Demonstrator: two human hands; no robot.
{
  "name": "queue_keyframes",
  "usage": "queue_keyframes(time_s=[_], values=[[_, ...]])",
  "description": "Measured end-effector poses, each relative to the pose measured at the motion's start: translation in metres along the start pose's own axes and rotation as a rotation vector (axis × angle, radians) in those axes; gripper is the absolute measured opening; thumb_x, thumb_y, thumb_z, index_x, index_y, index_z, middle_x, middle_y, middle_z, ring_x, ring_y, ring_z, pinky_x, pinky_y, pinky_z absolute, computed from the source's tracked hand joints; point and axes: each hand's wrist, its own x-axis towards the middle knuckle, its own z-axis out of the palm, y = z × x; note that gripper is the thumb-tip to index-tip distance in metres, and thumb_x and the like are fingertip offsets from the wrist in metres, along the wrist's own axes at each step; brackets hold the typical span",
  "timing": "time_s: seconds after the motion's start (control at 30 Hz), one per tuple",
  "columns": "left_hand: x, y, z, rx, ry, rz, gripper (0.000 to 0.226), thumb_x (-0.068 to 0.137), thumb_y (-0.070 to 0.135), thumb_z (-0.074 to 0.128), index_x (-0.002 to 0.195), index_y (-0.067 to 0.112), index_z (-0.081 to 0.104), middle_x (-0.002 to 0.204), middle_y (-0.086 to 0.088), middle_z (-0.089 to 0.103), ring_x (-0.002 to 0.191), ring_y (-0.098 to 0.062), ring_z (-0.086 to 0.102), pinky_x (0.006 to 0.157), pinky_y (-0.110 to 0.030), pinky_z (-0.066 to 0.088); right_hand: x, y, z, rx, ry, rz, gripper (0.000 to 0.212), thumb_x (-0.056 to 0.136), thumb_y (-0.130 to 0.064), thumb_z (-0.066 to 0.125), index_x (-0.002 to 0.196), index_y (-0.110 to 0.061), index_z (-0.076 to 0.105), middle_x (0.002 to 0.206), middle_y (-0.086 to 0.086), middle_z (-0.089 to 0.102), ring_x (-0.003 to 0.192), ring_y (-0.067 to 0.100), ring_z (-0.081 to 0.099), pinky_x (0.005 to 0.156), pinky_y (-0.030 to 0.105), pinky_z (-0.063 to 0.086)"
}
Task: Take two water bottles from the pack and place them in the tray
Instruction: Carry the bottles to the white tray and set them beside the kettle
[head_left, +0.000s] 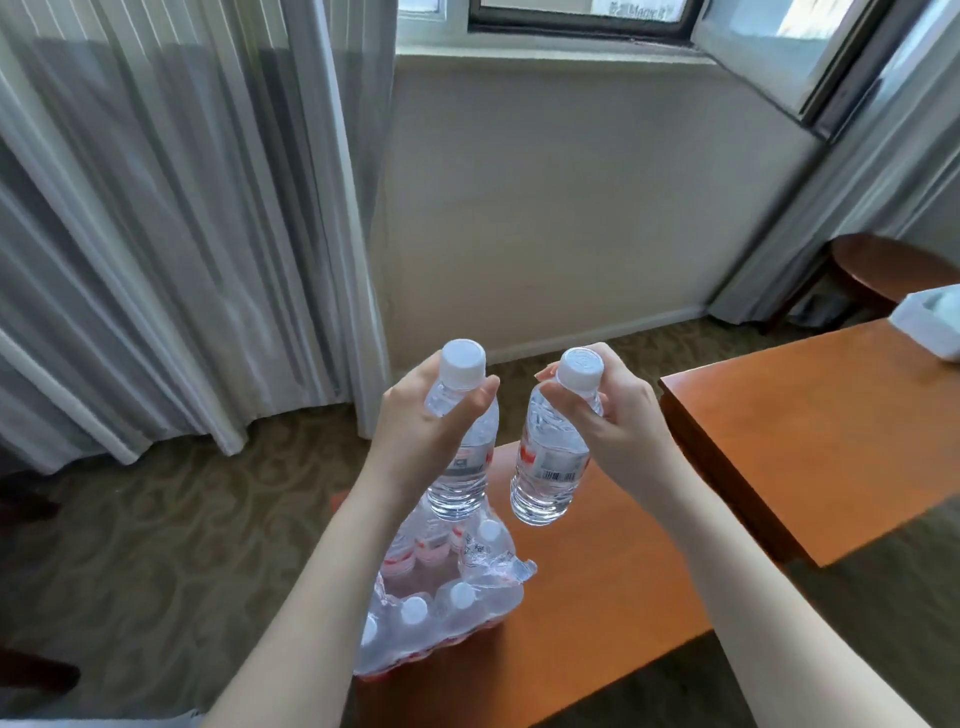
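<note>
My left hand (423, 423) grips the neck of a clear water bottle (465, 473) with a white cap, held upright in the air above the pack. My right hand (621, 415) holds a second water bottle (548, 467) the same way, by its neck just under the cap. Both bottles hang side by side, apart from each other. Below them the torn plastic-wrapped pack of bottles (441, 603) stands on a low wooden table (597, 587), with several capped bottles still inside. No tray is clearly in view.
A higher wooden table (810, 431) stands to the right, with a white object (932, 319) at its far right edge. A round dark table (883, 265) is behind it. Grey curtains (182, 234) hang at left, a wall and window ahead, patterned carpet below.
</note>
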Motion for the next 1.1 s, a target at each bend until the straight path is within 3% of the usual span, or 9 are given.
queue_keyframes(time_s=[0.17, 0.23, 0.37, 0.5, 0.6, 0.7, 0.83, 0.9, 1.1], values=[[0.015, 0.03, 0.058, -0.03, -0.159, 0.081, 0.031, 0.074, 0.056, 0.06, 0.086, 0.028, 0.064, 0.081, 0.004, 0.069, 0.078, -0.011, 0.066, 0.071, -0.025, 0.052, -0.012, 0.013, -0.065, -0.063, 0.104, 0.03, 0.042, 0.081, -0.046, 0.056, 0.094, -0.007, 0.059, 0.087, 0.006, 0.069, 0.081, 0.017, 0.066, 0.07, 0.038, 0.056], [0.017, 0.044, 0.088, -0.021, -0.223, 0.116, 0.031, 0.074, 0.056, 0.06, 0.086, 0.028, 0.064, 0.081, 0.005, 0.069, 0.078, -0.009, 0.065, 0.069, -0.022, 0.052, -0.022, 0.021, -0.097, -0.08, 0.156, 0.045, 0.04, 0.081, -0.046, 0.056, 0.093, -0.008, 0.059, 0.086, 0.006, 0.069, 0.078, 0.016, 0.066, 0.067, 0.034, 0.055], [0.013, 0.075, 0.159, 0.004, -0.334, 0.191, 0.033, 0.076, 0.052, 0.061, 0.084, 0.019, 0.063, 0.082, -0.007, 0.066, 0.077, -0.019, 0.064, 0.07, -0.035, 0.053, -0.054, 0.043, -0.168, -0.085, 0.29, 0.097, 0.033, 0.081, -0.045, 0.056, 0.087, -0.013, 0.057, 0.078, -0.008, 0.064, 0.074, 0.007, 0.063, 0.06, 0.02, 0.051], [-0.006, 0.109, 0.249, -0.045, -0.41, 0.184, 0.026, 0.08, 0.041, 0.063, 0.085, 0.016, 0.064, 0.081, -0.007, 0.068, 0.078, -0.021, 0.065, 0.07, -0.033, 0.053, -0.099, 0.075, -0.251, -0.122, 0.386, 0.15, 0.039, 0.079, -0.046, 0.057, 0.09, -0.009, 0.058, 0.085, 0.009, 0.068, 0.081, 0.024, 0.065, 0.07, 0.043, 0.055], [-0.028, 0.138, 0.325, -0.065, -0.473, 0.206, 0.019, 0.084, 0.035, 0.066, 0.088, 0.016, 0.065, 0.083, -0.004, 0.07, 0.081, -0.019, 0.068, 0.073, -0.034, 0.054, -0.139, 0.097, -0.317, -0.147, 0.434, 0.165, 0.042, 0.078, -0.048, 0.056, 0.093, -0.009, 0.057, 0.089, 0.008, 0.069, 0.082, 0.019, 0.065, 0.069, 0.029, 0.054], [-0.052, 0.168, 0.403, -0.096, -0.547, 0.235, 0.019, 0.083, 0.036, 0.064, 0.09, 0.018, 0.066, 0.084, 0.006, 0.072, 0.08, -0.007, 0.069, 0.069, -0.021, 0.054, -0.183, 0.119, -0.383, -0.172, 0.49, 0.223, 0.043, 0.077, -0.052, 0.055, 0.094, -0.012, 0.057, 0.09, 0.003, 0.07, 0.08, 0.011, 0.064, 0.068, 0.021, 0.051], [-0.083, 0.202, 0.502, -0.1, -0.631, 0.285, 0.024, 0.084, 0.037, 0.065, 0.087, 0.013, 0.067, 0.082, -0.001, 0.072, 0.076, -0.009, 0.069, 0.065, -0.021, 0.053, -0.24, 0.145, -0.466, -0.259, 0.582, 0.291, 0.042, 0.076, -0.058, 0.054, 0.093, -0.019, 0.056, 0.087, -0.005, 0.07, 0.076, 0.002, 0.061, 0.062, 0.008, 0.045], [-0.097, 0.218, 0.549, -0.13, -0.683, 0.319, 0.021, 0.086, 0.031, 0.065, 0.087, 0.01, 0.067, 0.081, -0.005, 0.072, 0.074, -0.009, 0.068, 0.06, -0.013, 0.051, -0.268, 0.155, -0.503, -0.302, 0.651, 0.312, 0.043, 0.074, -0.063, 0.053, 0.092, -0.024, 0.055, 0.084, -0.009, 0.069, 0.073, -0.002, 0.06, 0.061, 0.007, 0.043], [-0.124, 0.254, 0.664, -0.175, -0.801, 0.412, 0.023, 0.087, 0.031, 0.063, 0.086, 0.009, 0.065, 0.083, -0.008, 0.071, 0.078, -0.015, 0.065, 0.063, -0.018, 0.051, -0.327, 0.182, -0.595, -0.332, 0.822, 0.391, 0.045, 0.076, -0.058, 0.056, 0.092, -0.016, 0.058, 0.084, 0.003, 0.071, 0.07, 0.009, 0.062, 0.066, 0.025, 0.048]])
